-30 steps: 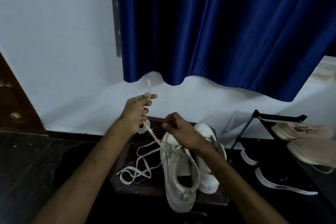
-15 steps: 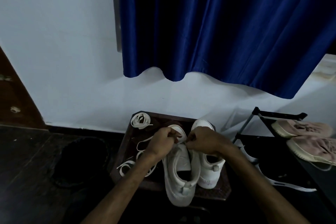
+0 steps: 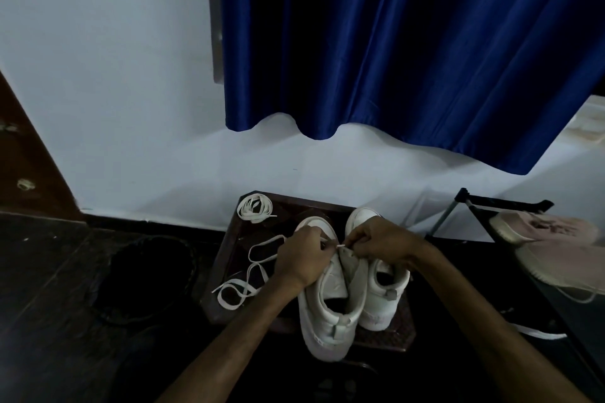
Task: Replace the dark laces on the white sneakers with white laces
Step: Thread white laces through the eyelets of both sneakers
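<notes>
**Two hands work a white lace into a sneaker**

A big blue curtain [image 3: 409,59] hangs down over a white wall [image 3: 114,75]. The floor [image 3: 49,288] is dark. A brown door [image 3: 26,157] shows at the far left. At the right stands a black rack [image 3: 510,204] with two pink shoes [image 3: 550,229] on it.

A small dark table [image 3: 226,258] sits by the wall. Two white sneakers stand on it, side by side and touching, with their heels toward the person. The left sneaker [image 3: 322,334] hangs a little over the near edge. The right sneaker [image 3: 376,314] is just beside it.

Both hands are close together over the top of the left sneaker. The left hand [image 3: 302,255] has its fingers curled around a white lace [image 3: 248,275]. The right hand [image 3: 376,240] pinches the lace tip [image 3: 340,246], which pokes out between the two hands.

The rest of the white lace lies in loose loops on the table, left of the sneakers. One more white lace, a rolled-up lace [image 3: 255,208], lies at the far left corner of the table, apart from the sneakers.
</notes>
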Demonstrator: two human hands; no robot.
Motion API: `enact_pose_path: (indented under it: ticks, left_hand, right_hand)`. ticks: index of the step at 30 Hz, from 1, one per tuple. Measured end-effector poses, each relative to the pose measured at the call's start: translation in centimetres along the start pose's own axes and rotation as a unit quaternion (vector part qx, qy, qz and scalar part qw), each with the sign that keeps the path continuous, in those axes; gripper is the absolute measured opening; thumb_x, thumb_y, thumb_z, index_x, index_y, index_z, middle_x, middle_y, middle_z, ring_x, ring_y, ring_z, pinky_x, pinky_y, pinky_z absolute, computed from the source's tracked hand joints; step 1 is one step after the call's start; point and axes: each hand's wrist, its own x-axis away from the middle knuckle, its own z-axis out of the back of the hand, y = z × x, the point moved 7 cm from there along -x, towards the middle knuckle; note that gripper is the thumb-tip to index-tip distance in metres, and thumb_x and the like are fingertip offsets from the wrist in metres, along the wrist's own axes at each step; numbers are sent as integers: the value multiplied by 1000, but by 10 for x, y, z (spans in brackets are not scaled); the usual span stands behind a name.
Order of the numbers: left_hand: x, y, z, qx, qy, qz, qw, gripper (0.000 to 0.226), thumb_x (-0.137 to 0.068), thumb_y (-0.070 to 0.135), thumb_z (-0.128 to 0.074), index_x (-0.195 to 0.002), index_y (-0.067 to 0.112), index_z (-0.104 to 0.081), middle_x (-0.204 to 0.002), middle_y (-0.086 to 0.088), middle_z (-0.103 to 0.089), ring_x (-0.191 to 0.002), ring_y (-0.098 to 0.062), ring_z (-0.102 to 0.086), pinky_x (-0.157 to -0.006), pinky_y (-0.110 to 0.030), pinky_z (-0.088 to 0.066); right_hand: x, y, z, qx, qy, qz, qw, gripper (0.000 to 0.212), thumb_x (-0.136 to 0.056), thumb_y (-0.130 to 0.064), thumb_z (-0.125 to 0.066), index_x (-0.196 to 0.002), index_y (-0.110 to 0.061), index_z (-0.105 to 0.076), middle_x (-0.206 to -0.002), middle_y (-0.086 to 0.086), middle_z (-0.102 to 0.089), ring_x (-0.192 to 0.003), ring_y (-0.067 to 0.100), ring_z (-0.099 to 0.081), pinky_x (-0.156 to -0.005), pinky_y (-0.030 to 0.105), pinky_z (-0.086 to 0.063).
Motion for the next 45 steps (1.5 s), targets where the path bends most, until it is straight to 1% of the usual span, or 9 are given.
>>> enact_pose_path:
  ticks: [7,17,21,29,31,36,40,42,45]
  left_hand:
    - [-1,3,1,-36,-47,-46,997,29,-91,41,-59,-104,17,-68,-113,-1,-67,-106,-22,-62,-85,-37,-51]
    - [1,6,-2,-70,-44,-57,995,31,-93,41,-54,-109,18,-65,-117,0,-61,-110,-23,-60,-86,-36,-48]
    - [1,10,-5,-117,-22,-51,992,35,-93,42,-52,-111,15,-65,-118,-4,-58,-109,-27,-61,-84,-37,-47]
    - [-4,4,-1,-89,-31,-36,995,24,-88,28,-54,-103,18,-69,-113,-2,-66,-107,-26,-63,-87,-40,-52]
    - [-9,0,4,-78,-49,-29,995,22,-83,24,-56,-97,19,-72,-109,-2,-70,-104,-25,-65,-86,-40,-53]
    - [-21,-12,11,-41,-120,-27,992,20,-83,27,-60,-92,18,-75,-101,-4,-74,-99,-22,-68,-85,-37,-53]
    - [-18,-23,5,-5,-160,-12,987,41,-81,54,-52,-77,16,-69,-85,-2,-72,-88,-20,-68,-80,-39,-52]
    - [-12,-21,5,-5,-174,-19,984,44,-76,59,-50,-86,22,-69,-101,-1,-69,-104,-19,-62,-90,-37,-48]
    - [1,-24,6,-11,-230,0,973,31,-81,42,-58,-108,27,-63,-124,1,-41,-124,-18,-32,-107,-36,-30]
  right_hand:
    - [-2,3,-3,-24,1,-8,1000,23,-78,-2,-63,-94,-12,-76,-69,3,-64,-59,6,-52,-58,19,-41]
    - [2,0,-3,-5,30,-18,999,25,-79,-4,-62,-95,-16,-76,-61,-5,-60,-57,4,-52,-55,13,-40]
    - [5,-3,-4,-3,42,-14,999,21,-79,-12,-65,-95,-18,-77,-74,1,-69,-70,7,-58,-66,21,-47]
    - [6,-18,-3,-5,12,-36,999,26,-86,-1,-56,-103,-7,-75,-88,9,-71,-74,14,-63,-58,12,-47]
    - [6,-25,-5,22,34,-32,999,29,-84,-1,-55,-102,-11,-76,-95,6,-74,-80,14,-65,-63,17,-48]
    - [12,-30,-23,64,178,-63,980,24,-79,-29,-70,-99,-15,-72,-101,4,-71,-101,22,-64,-76,28,-47]
    - [23,-37,-39,71,216,-61,972,23,-89,-22,-59,-102,-4,-63,-106,14,-68,-104,31,-62,-77,34,-43]
    - [26,-40,-44,101,231,-62,966,19,-92,-13,-49,-105,-3,-60,-108,16,-66,-103,32,-62,-72,33,-39]
    - [30,-41,-48,91,249,-63,962,19,-92,-10,-47,-106,-4,-58,-107,15,-66,-99,30,-63,-68,31,-36]
